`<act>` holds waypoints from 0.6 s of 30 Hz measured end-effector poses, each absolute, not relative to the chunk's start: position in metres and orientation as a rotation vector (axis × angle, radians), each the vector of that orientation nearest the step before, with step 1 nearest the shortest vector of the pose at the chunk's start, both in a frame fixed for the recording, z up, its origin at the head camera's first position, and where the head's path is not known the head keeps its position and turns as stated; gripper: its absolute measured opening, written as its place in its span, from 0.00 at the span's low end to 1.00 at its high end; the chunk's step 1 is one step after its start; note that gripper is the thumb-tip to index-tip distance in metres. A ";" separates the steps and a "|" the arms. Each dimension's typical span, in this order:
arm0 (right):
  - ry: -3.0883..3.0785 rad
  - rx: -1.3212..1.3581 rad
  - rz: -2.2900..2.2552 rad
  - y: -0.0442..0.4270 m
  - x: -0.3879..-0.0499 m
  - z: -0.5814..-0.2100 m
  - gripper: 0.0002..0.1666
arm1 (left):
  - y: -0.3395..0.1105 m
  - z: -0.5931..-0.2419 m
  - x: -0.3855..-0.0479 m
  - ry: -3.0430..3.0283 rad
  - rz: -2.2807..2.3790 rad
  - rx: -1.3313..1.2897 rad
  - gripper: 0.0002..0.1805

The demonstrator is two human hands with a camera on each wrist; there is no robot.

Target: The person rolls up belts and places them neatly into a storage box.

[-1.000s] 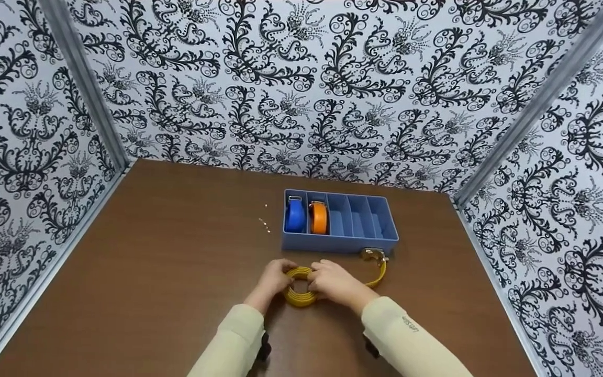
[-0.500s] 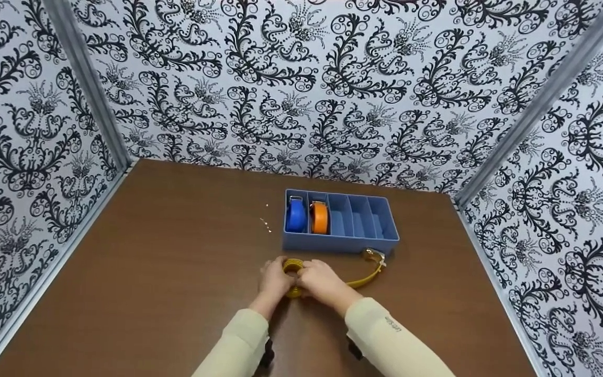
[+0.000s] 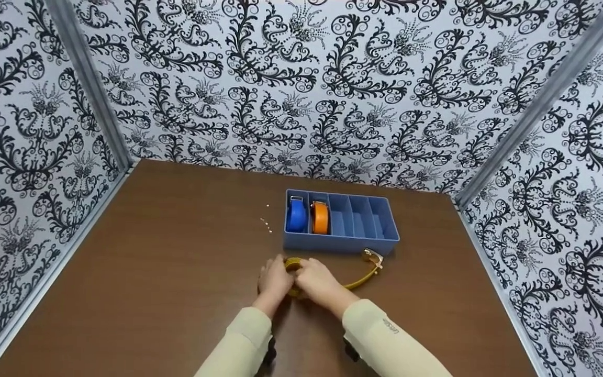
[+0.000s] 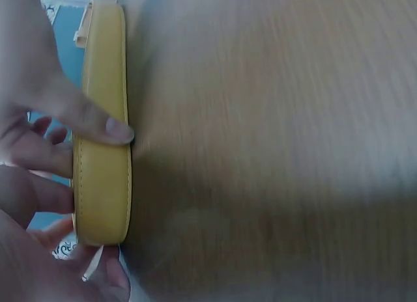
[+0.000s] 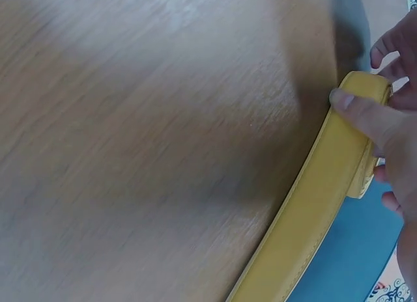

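Observation:
A yellow belt point(image 3: 292, 261) lies rolled in a coil between my two hands, standing on its edge on the table. Its free tail curves out to the right and ends in a gold-toned buckle point(image 3: 372, 256). My left hand point(image 3: 274, 281) holds the coil's left side. From the right, my right hand point(image 3: 316, 283) pinches the coil and partly hides it. In the right wrist view, the thumb presses the belt's point(image 5: 313, 178) outer face, with fingers behind the roll. The left wrist view shows a thumb across the outer layer of the belt point(image 4: 104, 185) and fingers inside the coil.
Just beyond the hands stands a blue divided box point(image 3: 341, 243). A rolled blue belt point(image 3: 296, 215) fills its leftmost compartment, and a rolled orange belt point(image 3: 320, 218) the one beside it. Small pale specks point(image 3: 266, 224) lie left of the box. Patterned walls point(image 3: 301, 94) enclose the brown table point(image 3: 186, 251).
Both hands and the coil have shifted a little left and away from the body. More of the belt's tail now stretches between the coil and the buckle, which has barely moved.

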State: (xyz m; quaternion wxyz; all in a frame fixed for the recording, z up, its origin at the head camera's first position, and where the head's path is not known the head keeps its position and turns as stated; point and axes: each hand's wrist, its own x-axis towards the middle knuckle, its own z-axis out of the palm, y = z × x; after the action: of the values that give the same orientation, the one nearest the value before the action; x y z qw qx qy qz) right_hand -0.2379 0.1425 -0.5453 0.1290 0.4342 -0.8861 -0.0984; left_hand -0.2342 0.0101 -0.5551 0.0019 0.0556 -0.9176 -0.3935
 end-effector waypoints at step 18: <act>-2.337 1.650 -0.261 0.187 -0.243 -0.542 0.15 | -0.009 -0.553 -0.246 -2.780 -1.819 -0.338 0.30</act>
State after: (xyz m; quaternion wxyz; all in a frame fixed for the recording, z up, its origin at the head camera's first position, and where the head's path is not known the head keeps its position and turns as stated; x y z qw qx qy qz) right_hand -0.2434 0.1866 -0.5420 0.1341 0.5692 -0.8062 -0.0899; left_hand -0.2463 -0.0087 -0.5528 -0.0985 -0.1008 -0.8284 -0.5421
